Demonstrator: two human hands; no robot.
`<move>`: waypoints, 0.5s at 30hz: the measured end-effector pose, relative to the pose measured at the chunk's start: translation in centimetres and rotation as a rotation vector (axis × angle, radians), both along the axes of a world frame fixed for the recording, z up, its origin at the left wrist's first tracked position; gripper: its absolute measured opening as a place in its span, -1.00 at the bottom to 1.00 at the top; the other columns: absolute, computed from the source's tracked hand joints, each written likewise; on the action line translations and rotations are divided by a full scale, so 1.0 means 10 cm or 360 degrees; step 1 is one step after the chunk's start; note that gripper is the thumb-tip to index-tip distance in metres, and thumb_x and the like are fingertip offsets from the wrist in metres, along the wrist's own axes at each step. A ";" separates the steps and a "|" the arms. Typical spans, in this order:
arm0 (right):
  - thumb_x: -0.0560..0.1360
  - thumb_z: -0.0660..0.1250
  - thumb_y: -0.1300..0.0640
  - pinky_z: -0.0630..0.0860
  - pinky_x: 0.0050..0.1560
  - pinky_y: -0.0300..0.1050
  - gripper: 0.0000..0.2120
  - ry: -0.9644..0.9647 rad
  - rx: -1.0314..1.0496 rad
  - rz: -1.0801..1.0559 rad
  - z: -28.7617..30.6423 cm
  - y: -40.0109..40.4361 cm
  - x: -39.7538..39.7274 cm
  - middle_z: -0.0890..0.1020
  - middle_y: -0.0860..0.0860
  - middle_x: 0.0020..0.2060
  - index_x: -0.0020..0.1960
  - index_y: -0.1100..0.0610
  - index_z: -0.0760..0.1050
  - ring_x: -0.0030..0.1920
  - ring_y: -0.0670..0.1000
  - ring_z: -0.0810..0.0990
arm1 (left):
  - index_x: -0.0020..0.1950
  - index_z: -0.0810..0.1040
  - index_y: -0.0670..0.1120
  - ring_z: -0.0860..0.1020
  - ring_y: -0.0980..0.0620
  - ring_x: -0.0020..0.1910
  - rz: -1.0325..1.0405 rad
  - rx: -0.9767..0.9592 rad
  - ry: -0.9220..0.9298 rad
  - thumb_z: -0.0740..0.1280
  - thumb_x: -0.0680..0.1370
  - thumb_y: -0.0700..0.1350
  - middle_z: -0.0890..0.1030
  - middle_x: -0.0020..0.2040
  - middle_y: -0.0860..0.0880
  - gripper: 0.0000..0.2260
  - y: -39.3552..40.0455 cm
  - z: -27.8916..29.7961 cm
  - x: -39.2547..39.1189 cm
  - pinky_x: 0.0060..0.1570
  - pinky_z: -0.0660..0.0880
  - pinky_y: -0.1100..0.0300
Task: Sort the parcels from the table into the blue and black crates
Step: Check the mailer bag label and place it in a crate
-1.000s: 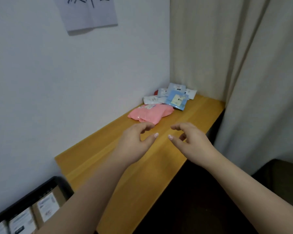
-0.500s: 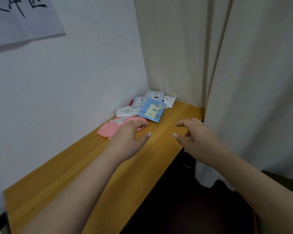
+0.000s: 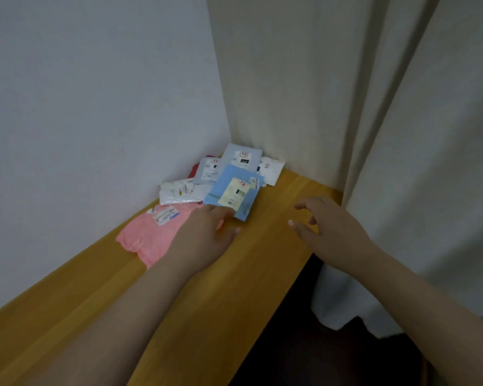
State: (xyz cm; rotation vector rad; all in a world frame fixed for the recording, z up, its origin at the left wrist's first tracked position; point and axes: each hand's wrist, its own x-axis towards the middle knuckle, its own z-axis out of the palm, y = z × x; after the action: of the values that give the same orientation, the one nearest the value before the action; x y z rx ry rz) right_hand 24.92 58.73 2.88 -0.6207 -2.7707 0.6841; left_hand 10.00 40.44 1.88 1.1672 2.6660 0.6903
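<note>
parcels lie heaped in the far corner of the wooden table (image 3: 179, 316), where the white wall (image 3: 95, 107) meets the beige curtain (image 3: 346, 107). nearest is a pink parcel (image 3: 151, 235) with a white label, flat on the table by the wall. just beyond it lies a white parcel (image 3: 179, 192), and to the right of that a blue parcel (image 3: 232, 190) with a pale yellow label, its near corner overlapping the pink one. further back are two grey parcels (image 3: 241, 156), another white parcel (image 3: 271, 169) against the curtain, and a sliver of something red (image 3: 195, 171) beside the wall.

the left hand (image 3: 204, 240) is over the right part of the pink parcel, fingers relaxed and slightly bent, with the fingertips close to the near corner of the blue parcel; whether they touch either one cannot be told. it holds nothing.

the right hand (image 3: 326, 229) is above the right edge of the table near the curtain, fingers spread and loosely curved, thumb apart from the others, holding nothing. it is well apart from the heap.

no crate shows in the view.
</note>
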 end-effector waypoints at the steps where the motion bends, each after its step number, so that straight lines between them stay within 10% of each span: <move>1: 0.59 0.24 -0.07 0.40 0.01 -0.20 -0.62 -0.0008 0.0009 0.0002 -0.01 0.10 -0.10 0.46 -0.05 0.25 0.36 0.04 0.39 0.00 -0.10 0.48 | 0.39 0.46 0.04 0.41 0.00 0.31 0.0004 0.0011 -0.0006 0.31 0.57 0.05 0.48 0.33 -0.01 -0.61 0.10 -0.01 -0.10 0.22 0.41 0.11; 15: 0.60 0.26 0.00 0.44 0.25 -0.04 -0.62 -0.0267 -0.0283 0.0304 -0.67 1.38 -2.00 0.40 0.05 0.31 0.38 0.08 0.37 0.25 0.03 0.44 | 0.44 0.40 -0.01 0.37 -0.03 0.35 0.0458 0.0016 -0.0282 0.35 0.56 -0.02 0.42 0.39 -0.05 -0.55 0.90 -0.60 -1.18 0.16 0.25 0.29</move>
State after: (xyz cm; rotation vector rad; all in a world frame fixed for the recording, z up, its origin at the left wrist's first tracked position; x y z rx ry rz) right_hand 4.96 72.52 -3.79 -0.4686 -2.9739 0.9694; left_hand -1.79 49.47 -4.11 0.6917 2.7039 0.8086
